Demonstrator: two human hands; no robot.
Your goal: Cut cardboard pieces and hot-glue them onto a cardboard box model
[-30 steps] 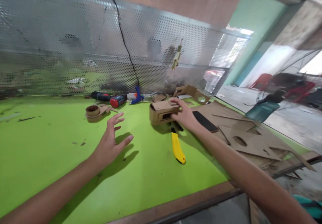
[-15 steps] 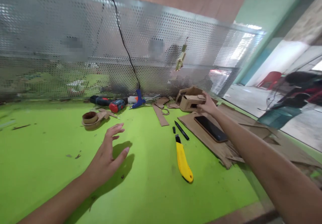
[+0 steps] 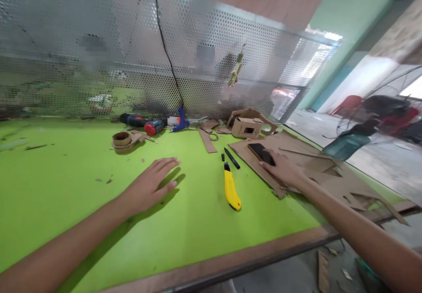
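My right hand (image 3: 284, 169) has its thumb and fingers at opposite sides of a dark smartphone (image 3: 256, 150), which lies on a flat cardboard sheet (image 3: 296, 143); the hand covers the phone's near end. Over the green tabletop my left hand (image 3: 150, 187) is held with fingers stretched out and thumb apart, holding nothing. Between the hands lies a yellow utility knife (image 3: 231, 191). A black pen (image 3: 232, 158) and its small cap (image 3: 223, 157) are just beyond the knife. Behind the phone stands a small cardboard box (image 3: 238, 129) with a square hole in its front.
At the back lie a blue glue gun (image 3: 181, 121) with a black cord, a cordless drill (image 3: 154, 127) and cardboard scraps (image 3: 207, 140). A brown ring (image 3: 121, 139) sits at left. Behind rises a perforated metal panel (image 3: 198, 88). The table's wooden edge (image 3: 257, 252) runs along the front.
My right hand has let go of the cardboard box and come back toward me onto the smartphone. My left hand has shifted slightly right, and the view has tilted down.
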